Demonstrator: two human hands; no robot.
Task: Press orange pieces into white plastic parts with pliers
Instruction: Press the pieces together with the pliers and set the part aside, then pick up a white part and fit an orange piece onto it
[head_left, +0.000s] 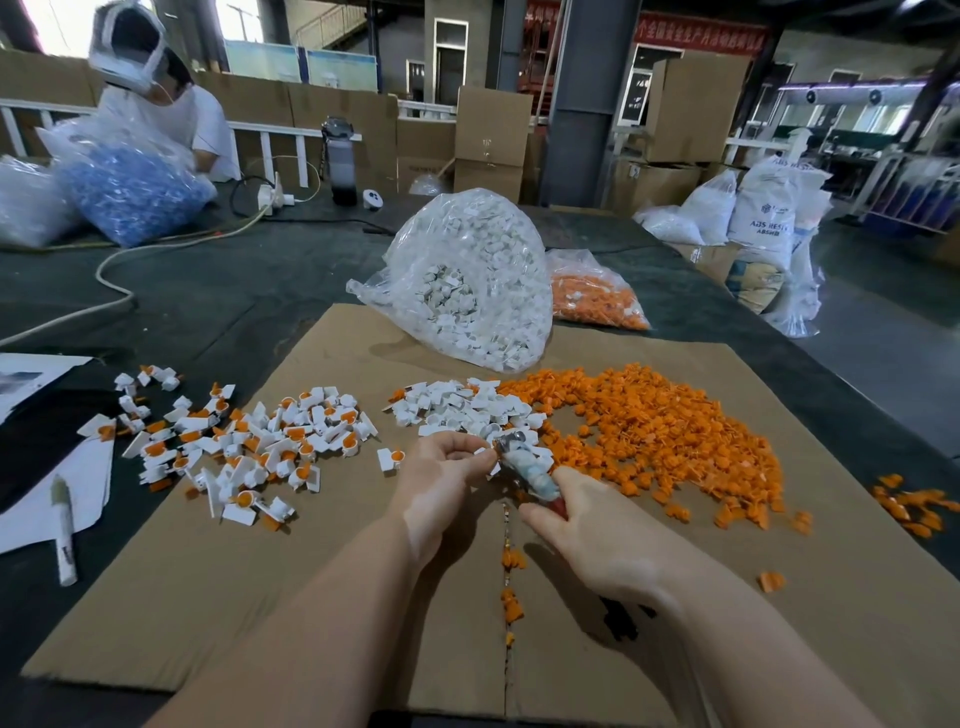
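My right hand (582, 519) grips the pliers (527, 467), whose handles are wrapped in pale tape and whose metal jaws point up-left. My left hand (441, 467) pinches a small white plastic part (491, 457) right at the jaws. Whether an orange piece sits in that part is hidden. A heap of loose white parts (462, 408) lies just beyond my hands. To its right, loose orange pieces (660, 421) spread widely. White parts fitted with orange pieces (249, 441) lie scattered to the left.
All this lies on a cardboard sheet (208, 582) over a dark table. A clear bag of white parts (462, 280) and a bag of orange pieces (597, 299) stand behind. A marker (65, 530) and papers lie left. Another person with a blue-filled bag (130, 182) sits far left.
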